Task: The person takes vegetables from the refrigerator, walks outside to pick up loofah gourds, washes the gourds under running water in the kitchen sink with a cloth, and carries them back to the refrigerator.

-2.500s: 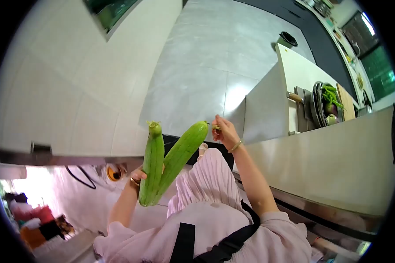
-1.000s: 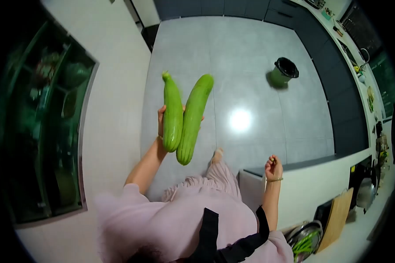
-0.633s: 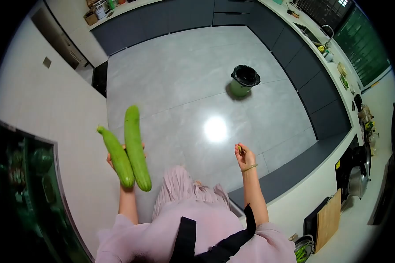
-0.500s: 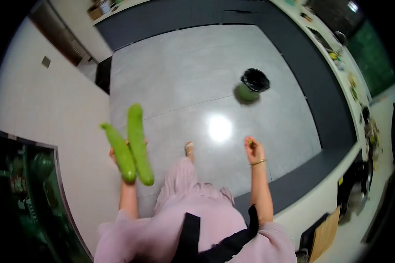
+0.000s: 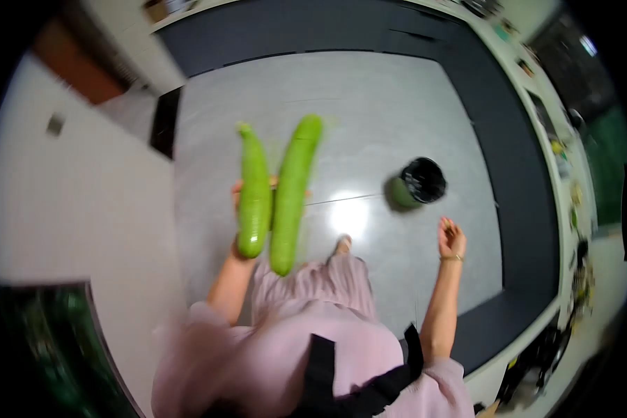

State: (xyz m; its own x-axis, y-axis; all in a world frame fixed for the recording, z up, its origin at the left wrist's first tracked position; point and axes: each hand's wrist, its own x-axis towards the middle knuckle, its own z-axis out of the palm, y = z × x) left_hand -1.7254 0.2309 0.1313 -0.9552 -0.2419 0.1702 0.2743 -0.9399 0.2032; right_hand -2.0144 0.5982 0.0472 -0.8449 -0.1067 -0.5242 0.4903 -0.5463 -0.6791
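Two long, light-green gourds lie side by side across my left hand (image 5: 236,197), which is beneath them with its fingertips showing at their sides. The left gourd (image 5: 255,188) is shorter and narrows to a stem at its far end. Longer and rounder-ended is the right gourd (image 5: 296,191). My right hand (image 5: 453,240), with a bracelet at the wrist, is held out to the right with its fingers curled. Something small and dark may be in those fingers, but it is too small to name. Nearest to that hand is a bin below it.
A green bin (image 5: 423,182) with a black liner stands on the grey tiled floor (image 5: 327,83). Dark cabinets (image 5: 258,42) run along the back and right under a cluttered counter (image 5: 547,125). A white wall (image 5: 104,202) and a dark glass-fronted unit (image 5: 56,334) are on the left.
The view has shifted as I walk. My left hand and both gourds now appear farther right and higher, more upright. My right hand appears farther right, and the bin lower and nearer.
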